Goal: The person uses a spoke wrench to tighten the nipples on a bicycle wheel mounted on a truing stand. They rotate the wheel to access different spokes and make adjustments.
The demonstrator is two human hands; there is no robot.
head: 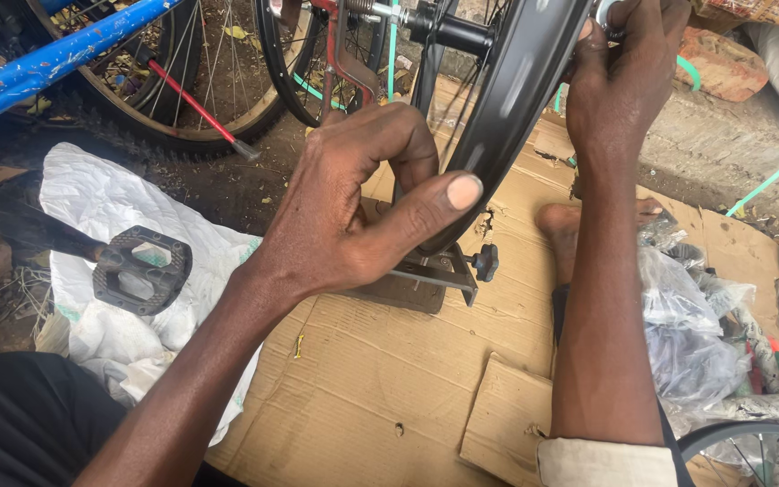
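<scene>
One black metal bicycle wheel rim [507,99] stands upright in a grey metal truing stand [435,275] on flattened brown cardboard [380,388], and two hands work on it. The left hand [362,203] curls around the rim's lower edge, thumb pressed flat against its side and fingers folded behind; the right hand [624,72] reaches up by the rim's upper part, fingers closed, though what they pinch cannot be made out. One black bicycle pedal [142,269] lies on a white woven sack [92,203] to the left, and one blue bicycle frame tube [47,59] crosses above.
</scene>
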